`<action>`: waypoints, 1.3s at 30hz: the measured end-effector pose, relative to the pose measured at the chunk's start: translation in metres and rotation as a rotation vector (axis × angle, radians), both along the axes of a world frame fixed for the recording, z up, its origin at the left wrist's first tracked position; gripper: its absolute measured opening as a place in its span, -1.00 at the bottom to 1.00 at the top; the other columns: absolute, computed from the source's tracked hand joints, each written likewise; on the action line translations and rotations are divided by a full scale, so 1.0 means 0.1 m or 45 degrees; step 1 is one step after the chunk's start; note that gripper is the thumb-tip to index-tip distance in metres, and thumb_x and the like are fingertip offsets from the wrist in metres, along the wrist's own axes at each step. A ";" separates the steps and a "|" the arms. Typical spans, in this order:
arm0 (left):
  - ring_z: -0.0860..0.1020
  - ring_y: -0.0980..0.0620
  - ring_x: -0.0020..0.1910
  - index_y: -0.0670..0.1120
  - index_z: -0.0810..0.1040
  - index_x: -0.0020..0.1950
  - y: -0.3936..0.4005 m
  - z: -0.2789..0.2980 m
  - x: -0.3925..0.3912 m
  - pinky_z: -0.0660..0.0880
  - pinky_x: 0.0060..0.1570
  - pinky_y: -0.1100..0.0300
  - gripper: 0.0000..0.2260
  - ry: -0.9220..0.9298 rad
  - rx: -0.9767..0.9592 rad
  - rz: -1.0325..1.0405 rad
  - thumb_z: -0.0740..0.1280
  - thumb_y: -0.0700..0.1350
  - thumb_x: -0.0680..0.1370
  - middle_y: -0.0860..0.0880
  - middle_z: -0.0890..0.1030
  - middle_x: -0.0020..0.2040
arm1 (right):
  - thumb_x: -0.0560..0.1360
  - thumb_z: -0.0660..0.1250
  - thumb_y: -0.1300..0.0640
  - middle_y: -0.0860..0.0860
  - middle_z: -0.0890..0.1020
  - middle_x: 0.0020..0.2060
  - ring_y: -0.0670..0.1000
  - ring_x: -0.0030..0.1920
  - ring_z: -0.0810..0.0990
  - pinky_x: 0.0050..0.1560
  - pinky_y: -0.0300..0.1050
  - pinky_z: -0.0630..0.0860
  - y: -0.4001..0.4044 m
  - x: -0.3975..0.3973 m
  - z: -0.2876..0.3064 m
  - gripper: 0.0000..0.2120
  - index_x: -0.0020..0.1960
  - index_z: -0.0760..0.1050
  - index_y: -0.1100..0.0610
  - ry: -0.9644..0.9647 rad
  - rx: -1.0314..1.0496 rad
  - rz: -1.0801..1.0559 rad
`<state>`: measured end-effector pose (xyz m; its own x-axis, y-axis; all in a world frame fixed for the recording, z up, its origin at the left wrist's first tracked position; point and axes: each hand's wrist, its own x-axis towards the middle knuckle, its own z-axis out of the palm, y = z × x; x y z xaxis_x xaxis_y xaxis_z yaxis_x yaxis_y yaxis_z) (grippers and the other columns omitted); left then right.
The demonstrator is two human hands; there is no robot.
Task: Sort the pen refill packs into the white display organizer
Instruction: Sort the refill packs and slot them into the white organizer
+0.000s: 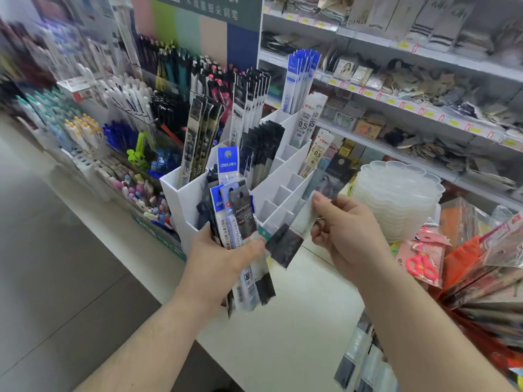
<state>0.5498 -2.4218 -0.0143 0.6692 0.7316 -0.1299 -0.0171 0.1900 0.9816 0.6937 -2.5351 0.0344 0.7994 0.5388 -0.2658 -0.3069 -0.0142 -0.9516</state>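
Left hand (223,258) clutching bundled refill packs (236,222), right hand (348,230) pinching one pack (291,233); white organizer (283,193) just beyond, clear trays (396,196) rightward.

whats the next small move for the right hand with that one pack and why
Probably lift the single blurred dark-and-clear refill pack, pinched in the right hand, up into one of the empty front slots of the white display organizer. The left hand only holds the unsorted bundle of packs.
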 end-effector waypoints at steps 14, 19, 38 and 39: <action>0.71 -0.06 -0.12 -0.12 0.68 -0.05 0.18 -0.02 -0.19 0.61 -0.04 0.02 -0.74 0.004 -0.018 0.170 0.54 -0.18 0.28 -0.09 0.73 -0.12 | 0.60 0.33 0.19 0.03 0.61 -0.41 0.02 -0.44 0.66 -0.35 -0.05 0.65 0.82 0.32 0.17 -0.81 -0.20 0.50 0.08 -0.757 -0.158 -0.110; 0.71 -0.09 -0.08 -0.15 0.67 -0.01 0.17 -0.05 -0.22 0.62 -0.03 0.01 -0.69 0.008 -0.013 0.148 0.50 -0.15 0.27 -0.12 0.73 -0.09 | 0.61 0.32 0.17 0.22 0.68 -0.25 0.09 -0.37 0.67 -0.33 -0.06 0.67 0.99 0.36 0.21 -0.78 -0.22 0.49 0.06 -0.735 -0.222 -0.106; 0.70 -0.03 -0.15 -0.12 0.68 -0.06 0.14 -0.09 -0.22 0.60 -0.13 0.09 -0.78 0.005 -0.063 0.133 0.55 -0.25 0.33 -0.08 0.72 -0.16 | 0.54 0.29 0.14 0.18 0.68 -0.22 0.22 -0.20 0.68 -0.10 0.17 0.65 1.30 0.40 -0.32 -0.82 -0.15 0.58 0.21 -1.070 -0.693 0.270; 0.70 -0.04 -0.13 -0.11 0.68 -0.06 0.13 -0.09 -0.22 0.62 -0.12 0.07 -0.77 0.005 -0.057 0.126 0.53 -0.19 0.29 -0.08 0.72 -0.15 | 0.55 0.29 0.14 0.18 0.67 -0.20 0.23 -0.19 0.67 -0.09 0.17 0.64 1.30 0.39 -0.33 -0.82 -0.13 0.59 0.22 -1.072 -0.710 0.274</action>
<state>0.5277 -2.4089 -0.0229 0.5933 0.7876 -0.1661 -0.0344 0.2309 0.9724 0.7331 -2.4049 0.0010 0.7431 0.6644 0.0795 0.5173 -0.4951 -0.6981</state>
